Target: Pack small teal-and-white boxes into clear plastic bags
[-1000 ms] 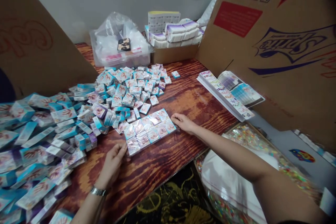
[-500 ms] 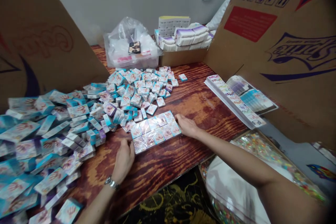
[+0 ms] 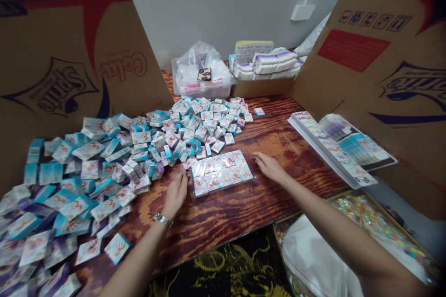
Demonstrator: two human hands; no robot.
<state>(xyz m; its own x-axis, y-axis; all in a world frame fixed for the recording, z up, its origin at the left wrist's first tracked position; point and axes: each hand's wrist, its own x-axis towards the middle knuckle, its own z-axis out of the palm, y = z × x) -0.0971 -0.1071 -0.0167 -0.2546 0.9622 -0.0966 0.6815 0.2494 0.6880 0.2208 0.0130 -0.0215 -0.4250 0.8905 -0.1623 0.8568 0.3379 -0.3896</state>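
Note:
A clear-wrapped pack of small boxes (image 3: 222, 172), two rows with red hand prints, lies flat on the wooden table (image 3: 272, 141). My left hand (image 3: 176, 193) rests palm down at the pack's left end, fingers together and touching its edge. At the pack's right end lies my right hand (image 3: 269, 167), fingers stretched flat on the wood, a short gap from the wrapper. Neither hand holds anything. A watch is on my left wrist.
A big heap of loose blue-and-white boxes (image 3: 104, 167) covers the table's left half. Cardboard walls (image 3: 390, 83) stand left and right. A clear plastic tub (image 3: 202, 76) and a carton of stacked packs (image 3: 265, 62) sit at the back. Printed sheets (image 3: 331, 148) lie right; a bag of colourful bits (image 3: 369, 222) is below right.
The camera has tilted up and shifted. Both hands slid along with the pack; my right hand has come off its right end and now lies flat beside it.

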